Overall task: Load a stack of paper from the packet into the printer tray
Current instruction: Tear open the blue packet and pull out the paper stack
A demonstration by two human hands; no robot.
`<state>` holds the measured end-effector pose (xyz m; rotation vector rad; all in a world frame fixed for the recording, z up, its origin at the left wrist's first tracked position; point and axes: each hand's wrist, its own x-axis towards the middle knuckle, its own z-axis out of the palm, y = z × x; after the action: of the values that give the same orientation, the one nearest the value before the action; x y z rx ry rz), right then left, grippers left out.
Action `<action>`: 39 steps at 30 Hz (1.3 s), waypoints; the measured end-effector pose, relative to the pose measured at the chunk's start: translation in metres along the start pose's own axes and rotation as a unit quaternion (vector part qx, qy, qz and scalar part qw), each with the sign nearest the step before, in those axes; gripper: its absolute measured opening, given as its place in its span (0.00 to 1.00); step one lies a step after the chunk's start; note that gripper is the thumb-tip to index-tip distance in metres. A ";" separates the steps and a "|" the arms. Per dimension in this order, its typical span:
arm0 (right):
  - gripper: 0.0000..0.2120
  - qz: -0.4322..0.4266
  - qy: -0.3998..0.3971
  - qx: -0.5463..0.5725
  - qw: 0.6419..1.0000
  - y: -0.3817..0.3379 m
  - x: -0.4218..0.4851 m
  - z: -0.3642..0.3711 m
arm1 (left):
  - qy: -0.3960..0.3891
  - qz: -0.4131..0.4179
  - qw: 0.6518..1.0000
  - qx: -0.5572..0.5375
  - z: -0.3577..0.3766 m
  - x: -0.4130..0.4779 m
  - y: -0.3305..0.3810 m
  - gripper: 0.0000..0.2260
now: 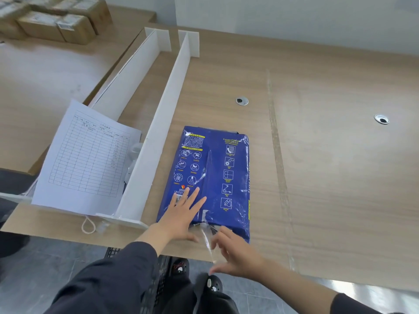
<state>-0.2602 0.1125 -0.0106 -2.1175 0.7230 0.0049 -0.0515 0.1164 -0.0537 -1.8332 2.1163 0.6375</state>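
Observation:
A blue paper packet with white icons lies flat on the wooden desk near its front edge. My left hand rests palm down on the packet's near left corner, fingers spread. My right hand is at the packet's near end, its fingers pinching a strip of clear plastic wrap that trails from the torn near edge. No printer or tray is in view.
White divider panels stand on the desk left of the packet. A printed table sheet lies between them. Cardboard boxes sit at the far left. Two cable grommets are set in the desk.

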 end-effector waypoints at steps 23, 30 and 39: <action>0.26 0.113 -0.007 -0.203 0.973 0.015 0.091 -0.019 | 0.047 0.019 0.999 0.005 -0.016 0.001 -0.013 0.35; 0.30 0.079 -0.013 -0.234 0.969 0.015 0.091 -0.019 | 0.029 0.035 0.999 0.007 -0.019 0.000 -0.015 0.33; 0.14 0.077 0.002 -0.107 0.991 0.008 0.077 -0.042 | 0.074 0.014 0.991 -0.111 -0.029 -0.009 -0.023 0.26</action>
<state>-0.2108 0.0392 -0.0105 -2.2587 0.9217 0.1688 -0.0249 0.1073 -0.0283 -2.0288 2.2468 0.7937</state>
